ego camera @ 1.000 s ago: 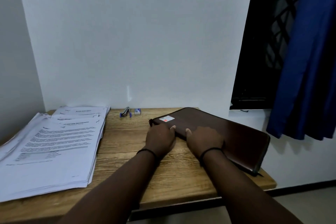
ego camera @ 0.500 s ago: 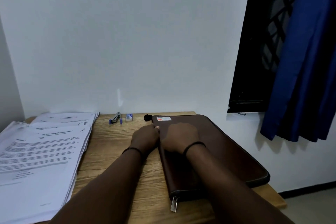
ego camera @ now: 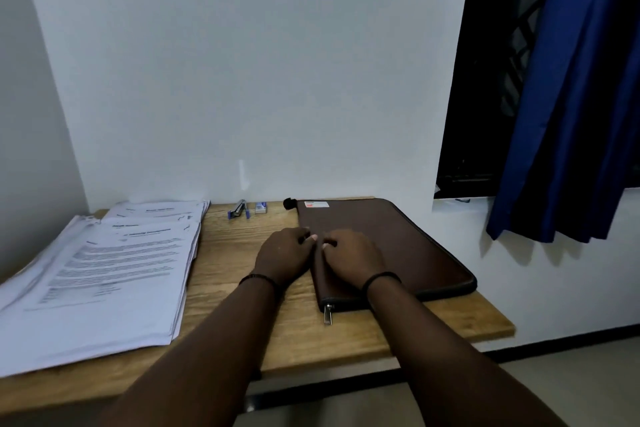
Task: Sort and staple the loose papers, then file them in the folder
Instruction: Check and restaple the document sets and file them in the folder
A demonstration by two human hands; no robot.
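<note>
A closed brown zip folder (ego camera: 398, 243) lies flat on the right half of the wooden desk (ego camera: 239, 291), with its zip pull (ego camera: 327, 314) hanging at the near left corner. My left hand (ego camera: 284, 255) sits on the desk against the folder's left edge, fingers curled onto that edge. My right hand (ego camera: 353, 256) rests on top of the folder, its fingers curled over the same edge, thumb close to the left thumb. Loose printed papers (ego camera: 114, 274) lie in overlapping stacks on the desk's left side. A small blue stapler (ego camera: 239, 209) stands at the back.
A little staple box (ego camera: 260, 207) sits next to the stapler by the white wall. A blue curtain (ego camera: 571, 97) hangs at the right beside a dark window (ego camera: 485, 80). The desk's right edge ends just past the folder.
The folder has been swung round from a slanted lie to square with the desk, zip pull now toward me. Both hands stayed at its left edge.
</note>
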